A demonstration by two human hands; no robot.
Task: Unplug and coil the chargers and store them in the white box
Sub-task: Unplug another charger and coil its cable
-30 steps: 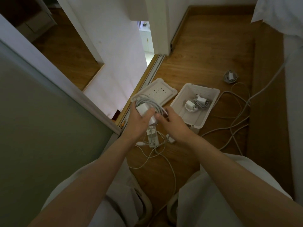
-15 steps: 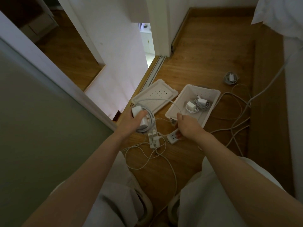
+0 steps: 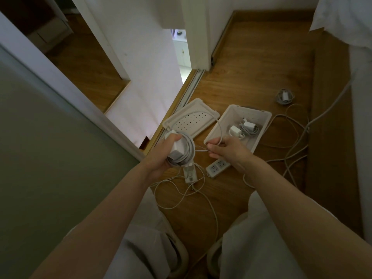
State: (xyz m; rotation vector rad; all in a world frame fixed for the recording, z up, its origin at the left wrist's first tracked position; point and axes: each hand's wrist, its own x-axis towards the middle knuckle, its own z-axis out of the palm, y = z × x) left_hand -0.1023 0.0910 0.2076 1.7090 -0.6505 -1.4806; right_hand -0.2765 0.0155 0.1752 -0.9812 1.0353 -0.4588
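1. Head view: no words or brand marks can be read on anything here.
2. The floor [image 3: 251,63] is brown wood. A white wall [image 3: 145,57] stands at the far left, with a door gap [image 3: 182,51] next to it that shows a bright room.
3. A metal door track [image 3: 191,85] runs along the floor by the wall.
4. A white cloth [image 3: 346,19] hangs at the top right.
5. The white box [image 3: 261,133] sits open on the floor, past the hands. Two coiled chargers [image 3: 244,127] lie inside it.
6. The lid [image 3: 189,119] lies flat just left of the box, with rows of small holes in it.
7. The left hand [image 3: 161,156] is wrapped around a white charger [image 3: 179,148]. Its cord is wound in loops around the block.
8. The right hand [image 3: 227,148] pinches the loose cord [image 3: 218,125] between thumb and fingers. The cord bends up over the lid and back to the coil.
9. A power strip [image 3: 217,168] lies on the floor just under the right hand.
10. A small plug block [image 3: 190,175] lies under the left hand, with thin cords [image 3: 181,198] looping around it.
11. One more coiled charger [image 3: 284,96] lies far off on the floor, past the box.
12. Long cords [image 3: 291,150] trail across the floor on the right.
13. Two knees [image 3: 141,238] in pale trousers show at the bottom.
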